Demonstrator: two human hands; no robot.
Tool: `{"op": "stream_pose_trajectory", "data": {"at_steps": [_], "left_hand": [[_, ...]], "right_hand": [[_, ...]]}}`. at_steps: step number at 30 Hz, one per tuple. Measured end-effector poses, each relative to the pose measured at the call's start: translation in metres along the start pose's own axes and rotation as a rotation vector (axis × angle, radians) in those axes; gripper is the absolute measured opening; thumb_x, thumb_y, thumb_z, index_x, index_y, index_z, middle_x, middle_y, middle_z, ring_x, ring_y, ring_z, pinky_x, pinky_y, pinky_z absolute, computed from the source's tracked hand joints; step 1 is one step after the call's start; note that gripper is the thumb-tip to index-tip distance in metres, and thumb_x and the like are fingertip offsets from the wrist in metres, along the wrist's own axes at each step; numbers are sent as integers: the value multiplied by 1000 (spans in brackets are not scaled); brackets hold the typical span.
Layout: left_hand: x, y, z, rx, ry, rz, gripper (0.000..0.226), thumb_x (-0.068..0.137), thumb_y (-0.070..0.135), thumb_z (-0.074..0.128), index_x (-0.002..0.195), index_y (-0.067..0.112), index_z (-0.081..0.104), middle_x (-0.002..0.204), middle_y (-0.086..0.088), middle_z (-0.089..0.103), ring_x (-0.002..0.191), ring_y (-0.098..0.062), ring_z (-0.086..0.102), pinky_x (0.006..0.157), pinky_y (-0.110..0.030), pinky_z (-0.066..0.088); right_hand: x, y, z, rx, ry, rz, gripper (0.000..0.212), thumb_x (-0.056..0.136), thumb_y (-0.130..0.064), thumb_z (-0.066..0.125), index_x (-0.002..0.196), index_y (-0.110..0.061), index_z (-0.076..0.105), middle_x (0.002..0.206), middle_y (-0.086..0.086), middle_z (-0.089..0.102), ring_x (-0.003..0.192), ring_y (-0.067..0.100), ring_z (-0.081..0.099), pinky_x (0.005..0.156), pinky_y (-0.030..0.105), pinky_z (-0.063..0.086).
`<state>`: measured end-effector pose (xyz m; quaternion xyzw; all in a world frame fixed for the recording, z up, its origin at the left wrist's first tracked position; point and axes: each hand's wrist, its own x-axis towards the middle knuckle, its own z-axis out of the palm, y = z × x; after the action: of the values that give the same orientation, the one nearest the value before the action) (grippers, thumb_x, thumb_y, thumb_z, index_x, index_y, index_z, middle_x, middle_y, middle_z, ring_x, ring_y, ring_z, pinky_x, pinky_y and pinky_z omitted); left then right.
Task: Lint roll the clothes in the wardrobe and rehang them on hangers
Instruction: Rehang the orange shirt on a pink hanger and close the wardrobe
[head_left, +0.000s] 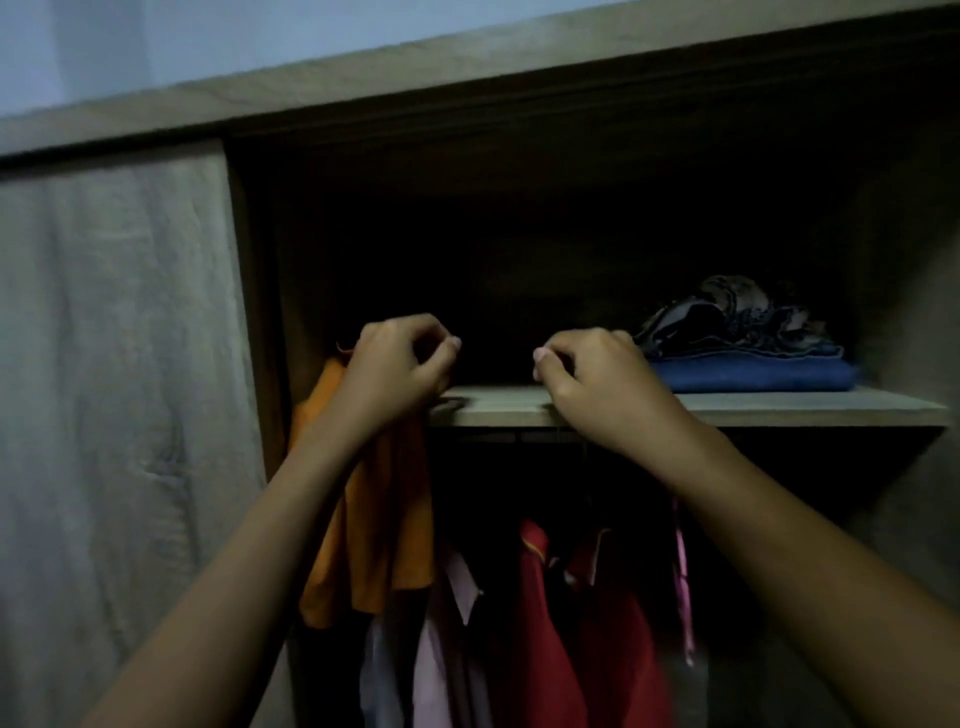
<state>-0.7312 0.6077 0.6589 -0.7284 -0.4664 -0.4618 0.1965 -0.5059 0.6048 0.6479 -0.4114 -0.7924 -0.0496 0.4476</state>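
Orange shirt (374, 519) hangs at the left end of the wardrobe opening. Its long axis is vertical: top edge up by our left hand (395, 369), hem pointing down. The cloth is soft and matte w/ loose vertical folds, and part of it is covered by our left wrist.

Both hands are raised to shelf level, fingers curled in, thumb tips near forefingers. The dark behind them hides whatever might be pinched, so we can't tell if either one grips anything. Left hand is just above the shirt's top. Right hand (597, 379) is over the front edge of the shelf (779, 408), apart from the left.

The shelf is a flat, pale wood-grain board. On its right part lies a folded blue cloth (753, 374) w/ a crumpled dark patterned bundle (727, 317) on top.

Below the shelf hang more clothes, all vertical. Red garments (540, 649) are in the middle, w/ a pale pinkish shirt (431, 665) left of them and a thin pink strip (683, 571) to the right.

Left of the opening is a wood-grain door (114, 364).
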Motion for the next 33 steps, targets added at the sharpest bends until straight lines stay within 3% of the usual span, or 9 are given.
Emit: {"op": "stream_pose_trajectory", "data": {"at_steps": [6, 9, 12, 18, 22, 25, 28, 30, 33], "left_hand": [[35, -59, 2, 385, -205, -430, 42, 94, 41, 56, 121, 8, 57, 121, -19, 58, 114, -37, 54, 93, -46, 48], [28, -59, 9, 328, -291, -507, 41, 94, 41, 56, 121, 9, 57, 117, -14, 60, 104, -33, 59, 86, -42, 53], [26, -50, 13, 294, -281, -476, 38, 92, 41, 60, 116, 12, 59, 110, -11, 61, 97, -29, 62, 85, -43, 55], [6, -29, -2, 105, -297, -290, 31, 89, 39, 65, 116, 22, 62, 95, 5, 60, 83, -11, 58, 70, -28, 48], [-11, -18, -16, -43, -268, -214, 30, 92, 38, 62, 117, 22, 63, 105, 3, 64, 99, -14, 61, 83, -34, 54], [-23, -19, -34, -198, -172, -234, 23, 97, 35, 55, 113, 23, 67, 104, 3, 67, 100, -14, 63, 85, -37, 56], [-30, -24, -56, -227, -17, -256, 21, 98, 36, 53, 106, 24, 68, 92, 6, 68, 91, -13, 65, 79, -35, 55], [-33, -22, -72, -212, 70, -225, 22, 98, 33, 53, 99, 19, 70, 83, 2, 67, 82, -15, 64, 72, -38, 54], [-38, -18, -90, -241, 136, -189, 27, 100, 31, 51, 90, 14, 69, 75, -5, 65, 72, -17, 62, 65, -39, 50]], "right_hand": [[68, -17, 26, 83, -291, 92, 31, 99, -32, 49, 84, -17, 72, 80, 5, 68, 63, 16, 59, 49, 23, 38], [84, -19, 46, 132, -398, 182, 25, 98, -29, 53, 92, -13, 71, 91, 10, 69, 76, 22, 66, 60, 33, 51], [94, -20, 62, 127, -420, 216, 22, 97, -30, 54, 95, -14, 68, 94, 10, 70, 83, 24, 68, 71, 39, 58], [106, -27, 63, 83, -317, 297, 45, 96, -58, 42, 78, -19, 55, 70, 4, 59, 57, 17, 57, 44, 24, 41], [104, -32, 67, 102, -466, 288, 52, 88, -67, 49, 102, -19, 65, 97, 1, 63, 85, 17, 58, 78, 31, 48], [96, -30, 72, 0, -497, 228, 45, 87, -58, 60, 112, -21, 66, 111, 2, 66, 94, 16, 60, 79, 29, 49], [90, -24, 66, -28, -401, 249, 12, 92, -36, 64, 94, -25, 64, 97, -1, 63, 75, 7, 54, 57, 23, 42], [84, -22, 60, -25, -331, 278, 11, 94, -30, 61, 85, -24, 60, 86, -2, 59, 70, 6, 51, 53, 23, 38], [73, -27, 48, 87, -166, 332, 11, 99, -26, 51, 97, -21, 61, 84, 0, 61, 70, 13, 59, 51, 24, 42]]}}
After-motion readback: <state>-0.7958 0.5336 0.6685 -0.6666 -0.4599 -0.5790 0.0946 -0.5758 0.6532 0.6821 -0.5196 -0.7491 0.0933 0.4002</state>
